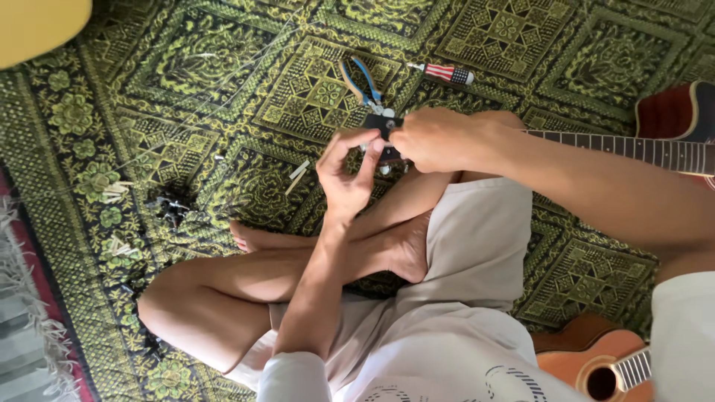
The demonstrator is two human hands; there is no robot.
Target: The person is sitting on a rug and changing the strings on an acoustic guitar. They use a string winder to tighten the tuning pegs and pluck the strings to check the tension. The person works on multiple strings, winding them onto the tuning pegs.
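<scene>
I sit cross-legged on a patterned green carpet. A guitar lies across my lap, its neck point(633, 147) running right to a red-brown body point(674, 112). Its dark headstock point(386, 126) is between my hands. My right hand point(432, 139) wraps over the headstock from the right and grips it. My left hand point(344, 175) is at the headstock's left end, fingers curled around a tuning peg. Blue-and-orange-handled pliers point(363, 83) lie on the carpet just beyond the headstock.
A small tool with a striped red-and-white handle point(445, 72) lies beyond the pliers. Small pale bits point(115, 191) and a dark clump point(171, 205) are scattered at left. A second, small orange instrument point(596, 357) sits at lower right. A yellow object point(37, 26) fills the top left corner.
</scene>
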